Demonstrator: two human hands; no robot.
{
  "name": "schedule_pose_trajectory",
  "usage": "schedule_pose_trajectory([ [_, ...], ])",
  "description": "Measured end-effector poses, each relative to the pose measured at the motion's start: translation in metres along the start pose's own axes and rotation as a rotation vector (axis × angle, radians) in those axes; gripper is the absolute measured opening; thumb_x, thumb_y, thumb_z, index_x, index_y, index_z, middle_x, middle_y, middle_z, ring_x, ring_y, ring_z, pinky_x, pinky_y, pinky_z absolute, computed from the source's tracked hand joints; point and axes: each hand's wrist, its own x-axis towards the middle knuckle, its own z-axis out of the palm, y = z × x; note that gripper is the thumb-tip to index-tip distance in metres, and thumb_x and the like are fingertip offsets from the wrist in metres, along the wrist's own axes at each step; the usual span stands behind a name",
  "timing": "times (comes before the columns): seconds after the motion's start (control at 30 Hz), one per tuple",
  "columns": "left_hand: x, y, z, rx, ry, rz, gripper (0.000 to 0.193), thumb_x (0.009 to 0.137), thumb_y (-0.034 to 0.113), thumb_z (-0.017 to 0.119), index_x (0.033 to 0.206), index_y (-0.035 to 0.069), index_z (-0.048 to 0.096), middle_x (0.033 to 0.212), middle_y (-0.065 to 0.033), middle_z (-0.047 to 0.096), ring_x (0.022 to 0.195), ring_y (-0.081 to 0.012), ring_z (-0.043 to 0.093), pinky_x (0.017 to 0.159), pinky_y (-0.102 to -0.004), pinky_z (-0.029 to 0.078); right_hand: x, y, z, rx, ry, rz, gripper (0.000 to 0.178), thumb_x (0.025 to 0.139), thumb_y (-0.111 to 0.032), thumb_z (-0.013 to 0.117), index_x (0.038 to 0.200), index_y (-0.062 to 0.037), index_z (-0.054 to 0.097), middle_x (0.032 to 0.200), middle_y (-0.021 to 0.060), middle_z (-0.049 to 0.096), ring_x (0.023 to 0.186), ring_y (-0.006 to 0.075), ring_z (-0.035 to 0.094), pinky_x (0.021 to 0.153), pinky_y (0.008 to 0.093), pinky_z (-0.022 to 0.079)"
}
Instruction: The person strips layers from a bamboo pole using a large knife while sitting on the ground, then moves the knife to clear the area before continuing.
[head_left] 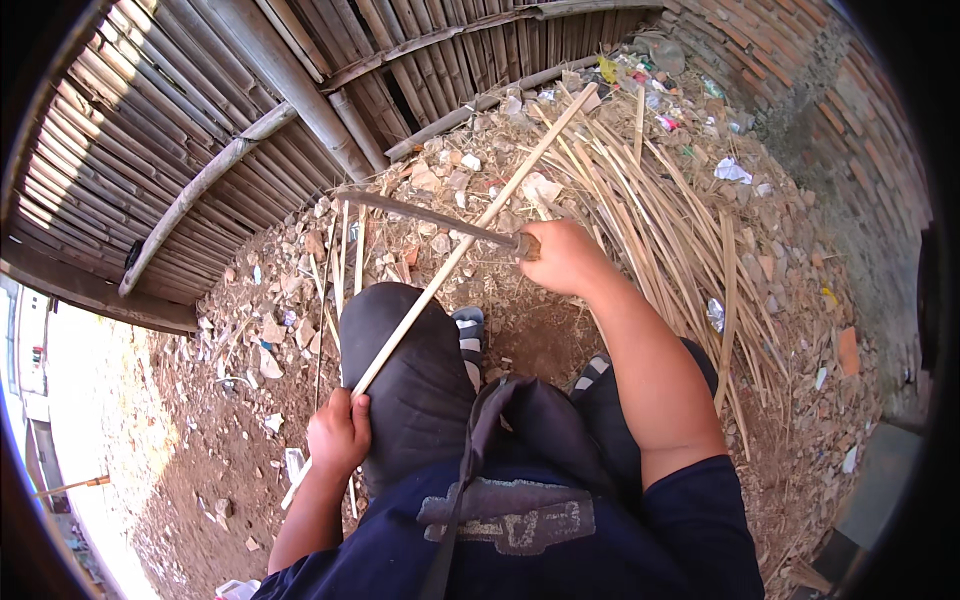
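A long pale bamboo strip [429, 292] slants up and to the right across my left thigh. Its near end is wrapped in the fingers of my left hand [338, 435]; the part below that fist is mostly hidden. My right hand [563, 260] is closed around the short wooden handle of a long dark-bladed knife [425, 210]. The blade points left and crosses the strip a little past my knee; whether the two touch I cannot tell. A large pile of split bamboo strips [640, 220] lies on the ground beyond and right of my right hand.
A few more strips [340, 250] lean or lie beside my left knee. Broken brick and litter [460, 180] cover the dirt ground. A bamboo-slat wall [200, 130] rises at the far left, a brick wall [850, 130] at the right. My sandalled feet [468, 340] are between my knees.
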Motion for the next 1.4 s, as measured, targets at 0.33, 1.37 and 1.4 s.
schedule_pose_trajectory([
  [0.33,0.0,0.001,0.003,0.048,0.022,0.017,0.031,0.103,0.029,0.058,0.086,0.004,0.051,0.07,-0.0236,0.062,0.063,-0.0485,0.062,0.058,-0.0572,0.048,-0.023,-0.032,0.006,-0.161,-0.014,-0.155,0.022,0.075,-0.02,0.072,0.093,-0.008,0.071,0.088,0.0189,0.073,0.088,0.0407,0.071,0.08,0.0512,0.057],
  [1.37,0.002,0.002,0.0,0.015,-0.001,-0.005,0.033,0.103,0.03,0.057,0.084,0.004,0.051,0.069,-0.0241,0.062,0.064,-0.0492,0.062,0.058,-0.0584,0.048,-0.023,-0.035,-0.009,-0.206,-0.083,-0.086,0.024,0.079,-0.021,0.072,0.1,-0.0095,0.072,0.094,0.0186,0.073,0.095,0.039,0.07,0.085,0.0499,0.056],
  [1.4,0.002,0.002,0.0,0.007,0.005,0.001,0.033,0.103,0.03,0.057,0.084,0.004,0.051,0.068,-0.024,0.062,0.063,-0.0491,0.062,0.058,-0.0585,0.048,-0.02,-0.03,-0.008,-0.204,-0.085,-0.088,0.024,0.079,-0.021,0.072,0.1,-0.0095,0.072,0.094,0.0186,0.073,0.095,0.039,0.07,0.085,0.0499,0.056],
])
